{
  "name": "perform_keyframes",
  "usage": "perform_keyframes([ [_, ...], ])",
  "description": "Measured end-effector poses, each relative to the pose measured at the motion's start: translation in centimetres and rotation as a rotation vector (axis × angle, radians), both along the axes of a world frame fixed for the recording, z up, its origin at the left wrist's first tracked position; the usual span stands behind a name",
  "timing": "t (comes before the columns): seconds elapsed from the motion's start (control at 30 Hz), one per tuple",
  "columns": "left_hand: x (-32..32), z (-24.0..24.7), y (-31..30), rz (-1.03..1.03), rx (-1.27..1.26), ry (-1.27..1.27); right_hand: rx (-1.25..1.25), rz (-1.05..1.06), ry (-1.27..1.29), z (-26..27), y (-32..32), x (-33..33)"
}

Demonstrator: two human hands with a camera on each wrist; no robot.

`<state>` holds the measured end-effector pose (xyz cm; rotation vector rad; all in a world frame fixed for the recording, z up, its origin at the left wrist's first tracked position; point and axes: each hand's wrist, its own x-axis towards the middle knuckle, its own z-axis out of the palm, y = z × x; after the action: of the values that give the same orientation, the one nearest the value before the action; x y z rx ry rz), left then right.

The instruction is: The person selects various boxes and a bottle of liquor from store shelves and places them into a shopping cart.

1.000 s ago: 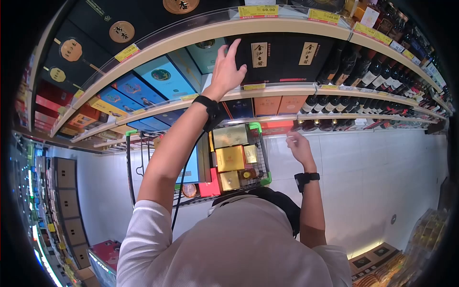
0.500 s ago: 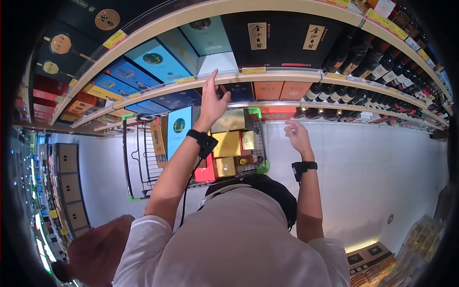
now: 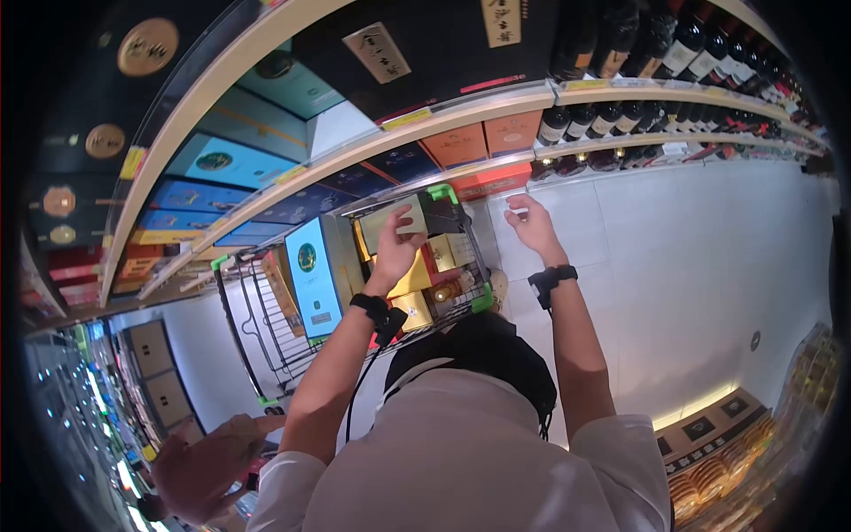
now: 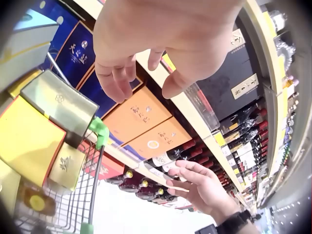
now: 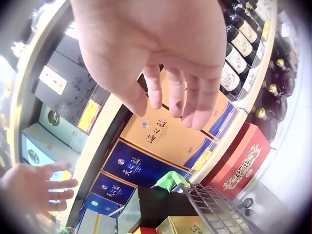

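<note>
My left hand (image 3: 397,253) hovers over the shopping cart (image 3: 480,266) with loosely bent fingers and nothing in its grasp. Beneath it lie a pale gold box (image 4: 58,101), a yellow box (image 4: 30,139) and a small gold box (image 4: 67,166). Beside these, a tall light blue box (image 3: 308,277) with a dark round emblem leans in the cart. To the right of the cart, my right hand (image 3: 534,228) hangs in the air, its fingers relaxed and holding nothing. A small bottle (image 3: 443,293) lies among the boxes.
Shelves ahead carry black boxes (image 3: 425,58), blue boxes (image 5: 127,162), orange boxes (image 3: 456,146) and wine bottles (image 3: 612,118). A red box (image 5: 241,161) stands low by the cart's front. Another person (image 3: 208,470) is behind on the left. Pale floor tiles (image 3: 656,239) extend right.
My left hand has come down from the upper shelf beside the black boxes to above the cart. The view has turned, and another person has appeared on the left. My right hand stays raised.
</note>
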<state>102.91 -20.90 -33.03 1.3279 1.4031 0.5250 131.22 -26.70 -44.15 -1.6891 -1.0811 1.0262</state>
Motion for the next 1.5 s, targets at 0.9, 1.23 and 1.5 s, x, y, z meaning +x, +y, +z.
perform_keyframes([
  [0.9, 15.3, -5.8, 7.4, -0.16, -0.288, 0.042, 0.139, -0.561, 0.047, -4.1, 19.1, 10.3],
  [1.23, 18.3, -9.1, 13.4, -0.397, 0.292, 0.161, 0.252, -0.405, 0.089, -5.9, 12.8, 10.0],
  [1.5, 22.1, -7.9, 11.4, -0.367, 0.474, 0.436, 0.301, -0.421, 0.203, -8.5, 10.1, 8.8],
])
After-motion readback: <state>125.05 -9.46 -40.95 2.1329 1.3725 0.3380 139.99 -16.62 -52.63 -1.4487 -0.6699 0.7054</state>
